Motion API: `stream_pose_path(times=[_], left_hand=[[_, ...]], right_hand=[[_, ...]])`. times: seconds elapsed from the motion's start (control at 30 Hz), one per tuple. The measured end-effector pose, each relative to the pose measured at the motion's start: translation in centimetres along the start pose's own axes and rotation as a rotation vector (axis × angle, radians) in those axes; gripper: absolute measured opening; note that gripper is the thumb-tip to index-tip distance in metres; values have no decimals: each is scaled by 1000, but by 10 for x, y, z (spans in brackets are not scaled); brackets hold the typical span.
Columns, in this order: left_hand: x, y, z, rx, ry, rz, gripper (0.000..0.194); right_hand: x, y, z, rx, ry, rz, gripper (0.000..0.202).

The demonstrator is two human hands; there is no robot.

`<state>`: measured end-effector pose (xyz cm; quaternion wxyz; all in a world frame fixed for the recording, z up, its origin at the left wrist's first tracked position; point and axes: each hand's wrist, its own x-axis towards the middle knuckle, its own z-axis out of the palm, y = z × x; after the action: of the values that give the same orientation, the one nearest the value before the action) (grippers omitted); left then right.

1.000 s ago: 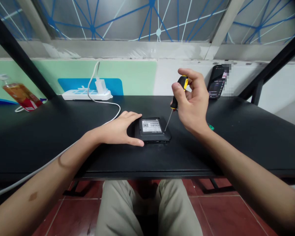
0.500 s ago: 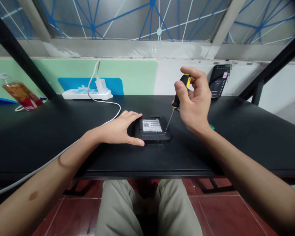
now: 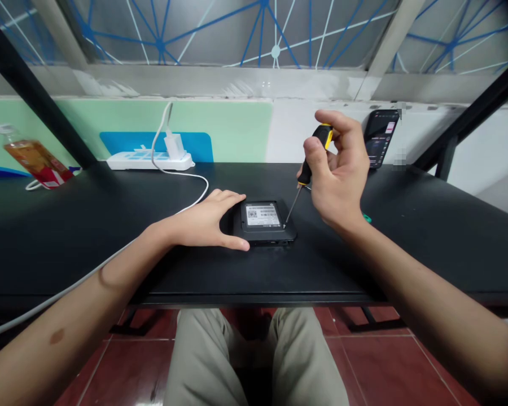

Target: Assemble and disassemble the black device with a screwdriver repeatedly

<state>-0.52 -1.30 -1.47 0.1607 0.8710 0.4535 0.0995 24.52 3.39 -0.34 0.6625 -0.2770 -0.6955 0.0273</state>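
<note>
A flat black device [image 3: 258, 234] with a white printed label [image 3: 262, 215] lies on the black table. My left hand [image 3: 205, 221] holds its left side, with the thumb at the front edge and the fingers at the back corner. My right hand [image 3: 338, 166] grips a black and yellow screwdriver [image 3: 306, 172] above and to the right of the device. The screwdriver slants down to the left, and its tip meets the device near the label's lower right corner. Whether a screw sits under the tip is too small to tell.
A white power strip [image 3: 131, 162] with a plugged-in charger [image 3: 175, 146] stands at the back; its white cable [image 3: 88, 277] runs under my left arm. A bottle [image 3: 38, 160] leans at the left, a phone [image 3: 380, 140] at the back right. A small green item [image 3: 367, 218] is beside my right wrist.
My right hand and the screwdriver handle have shifted very slightly to the right. The tip stays at the same spot on the device, and my left hand keeps its place.
</note>
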Motion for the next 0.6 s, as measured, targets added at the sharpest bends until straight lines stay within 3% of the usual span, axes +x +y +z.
stream_pose_path(times=[0.37,0.47,0.6], left_hand=[[-1,1,0,15,-2,17,111],[-2,8,1,10,51,129,107],[-1,25,6,16,109,293,81]], right_hand=[[-2,-10,-1,27,-25,-31,37],[-4,-12,0,29,-39,-2,39],[-5,-12,0,20,-46,33,41]])
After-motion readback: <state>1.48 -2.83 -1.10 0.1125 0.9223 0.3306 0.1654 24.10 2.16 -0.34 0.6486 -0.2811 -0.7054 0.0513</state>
